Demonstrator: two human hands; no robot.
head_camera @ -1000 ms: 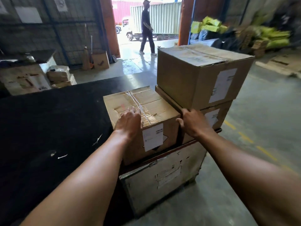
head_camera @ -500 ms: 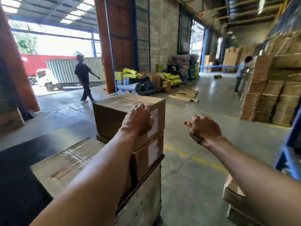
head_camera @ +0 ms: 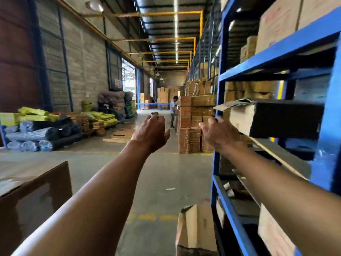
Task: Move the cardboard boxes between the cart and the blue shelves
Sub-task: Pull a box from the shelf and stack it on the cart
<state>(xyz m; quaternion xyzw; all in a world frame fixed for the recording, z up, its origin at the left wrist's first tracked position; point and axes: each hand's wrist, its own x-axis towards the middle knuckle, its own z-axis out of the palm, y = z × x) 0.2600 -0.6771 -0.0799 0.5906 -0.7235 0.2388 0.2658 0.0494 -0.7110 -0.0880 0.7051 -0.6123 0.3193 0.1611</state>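
Both hands — left hand (head_camera: 150, 133), right hand (head_camera: 219, 134) — empty (fingers loose) beside blue shelves (head_camera: 276, 50).

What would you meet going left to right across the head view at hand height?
Yellow bundles → left hand → stacked cartons → right hand → box on the shelf → blue shelf post.

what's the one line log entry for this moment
left hand: open, empty | right hand: reaching for box on blue shelf | cart box: lower left
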